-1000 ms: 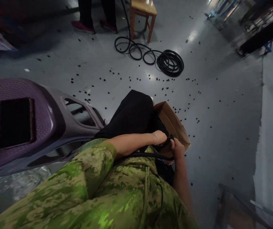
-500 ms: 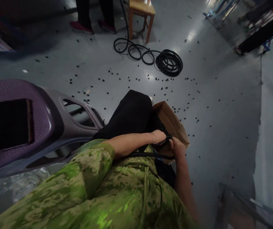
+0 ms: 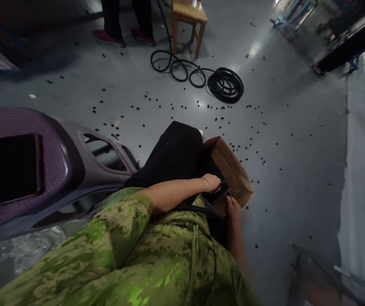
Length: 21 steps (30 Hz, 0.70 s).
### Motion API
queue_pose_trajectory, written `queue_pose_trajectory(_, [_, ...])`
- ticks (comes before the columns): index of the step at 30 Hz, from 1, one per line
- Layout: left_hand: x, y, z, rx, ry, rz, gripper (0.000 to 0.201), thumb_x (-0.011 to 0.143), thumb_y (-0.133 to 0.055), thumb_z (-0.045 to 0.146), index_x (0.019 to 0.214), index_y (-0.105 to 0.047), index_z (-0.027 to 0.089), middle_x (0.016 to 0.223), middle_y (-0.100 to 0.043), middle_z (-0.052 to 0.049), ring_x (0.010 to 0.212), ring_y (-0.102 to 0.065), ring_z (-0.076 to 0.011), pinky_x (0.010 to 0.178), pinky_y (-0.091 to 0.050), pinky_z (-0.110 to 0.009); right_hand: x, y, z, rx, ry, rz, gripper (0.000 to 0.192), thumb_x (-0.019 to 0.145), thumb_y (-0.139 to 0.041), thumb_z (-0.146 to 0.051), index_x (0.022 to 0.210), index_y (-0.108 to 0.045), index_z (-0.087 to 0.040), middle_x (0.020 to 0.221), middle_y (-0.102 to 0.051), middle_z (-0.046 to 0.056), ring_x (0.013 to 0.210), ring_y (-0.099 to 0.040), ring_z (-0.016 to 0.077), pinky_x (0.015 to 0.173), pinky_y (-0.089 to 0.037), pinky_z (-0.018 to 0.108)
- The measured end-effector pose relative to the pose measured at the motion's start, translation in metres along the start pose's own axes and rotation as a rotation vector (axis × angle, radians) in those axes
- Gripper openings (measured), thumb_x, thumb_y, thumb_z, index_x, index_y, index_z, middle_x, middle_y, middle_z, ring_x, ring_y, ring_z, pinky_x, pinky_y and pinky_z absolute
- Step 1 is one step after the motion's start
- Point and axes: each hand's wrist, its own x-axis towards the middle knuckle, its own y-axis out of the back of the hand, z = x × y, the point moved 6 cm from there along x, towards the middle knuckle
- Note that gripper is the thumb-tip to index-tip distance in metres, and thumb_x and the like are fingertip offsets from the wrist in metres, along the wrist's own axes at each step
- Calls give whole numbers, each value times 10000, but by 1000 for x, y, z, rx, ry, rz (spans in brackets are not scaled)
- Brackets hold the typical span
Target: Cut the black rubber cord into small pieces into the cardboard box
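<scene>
Both hands working at the box in our lap

We're pinching a thin black hose point(image 3: 198, 208) with the right hand point(image 3: 233, 209) while the left hand point(image 3: 213, 182) is closing on dark bits inside the open brown cardboard box point(image 3: 233, 170), propped against our knee for reach; black coiled hose point(image 3: 225, 83) lying farther off.

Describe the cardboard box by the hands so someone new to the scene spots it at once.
Start at the grey floor strewn with small black rings, then find the person's black-trousered knee at centre. The brown cardboard box leans against that knee, with the left hand at its opening. It is the only brown, flat-sided thing there.
</scene>
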Motion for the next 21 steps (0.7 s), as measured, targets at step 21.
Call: queue_pose_trajectory(21, [0, -5, 7, -39, -215, 60, 359, 869, -430, 441, 1130, -538, 220, 1047, -653, -73, 914, -638, -197, 731, -473, -264, -16, 15, -35, 426, -82, 87, 486, 779, -529, -530, 1098, -635, -179, 700, -584, -8, 514, -426, 89, 502, -346, 221])
